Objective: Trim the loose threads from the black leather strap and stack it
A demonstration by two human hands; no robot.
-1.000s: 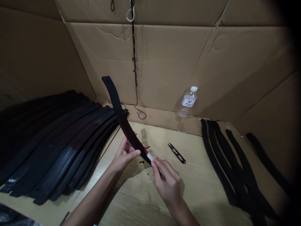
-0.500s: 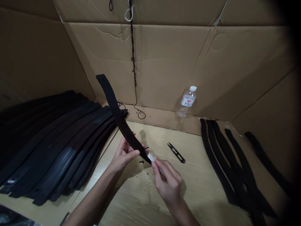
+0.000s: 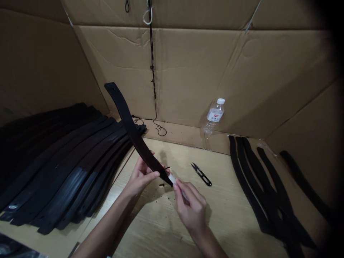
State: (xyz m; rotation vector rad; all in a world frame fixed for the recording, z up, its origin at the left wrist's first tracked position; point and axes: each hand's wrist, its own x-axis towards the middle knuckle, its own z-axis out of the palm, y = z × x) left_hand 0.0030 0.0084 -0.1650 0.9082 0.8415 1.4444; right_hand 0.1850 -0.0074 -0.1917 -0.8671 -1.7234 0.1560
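A long, curved black strap (image 3: 135, 138) rises up and left from my left hand (image 3: 141, 179), which grips it near its lower end with the thumb in front. My right hand (image 3: 192, 208) is closed on a slim white-handled tool (image 3: 172, 178), pinched between thumb and fingers. The tool's front end meets the strap's lower edge; its tip is hidden. A short bit of black thread (image 3: 167, 168) sticks out there. To the right, black thread snips (image 3: 201, 174) lie on the table.
A pile of black straps (image 3: 67, 172) fills the left side. Several more straps (image 3: 255, 179) lie at right. A plastic bottle (image 3: 214, 116) leans against the cardboard wall (image 3: 188, 79). Black cords (image 3: 152, 64) hang down it. Dark scraps (image 3: 161, 185) dot the wooden table (image 3: 150, 229).
The strap's upper end has tipped slightly left and down. Both hands keep nearly the same place and grip.
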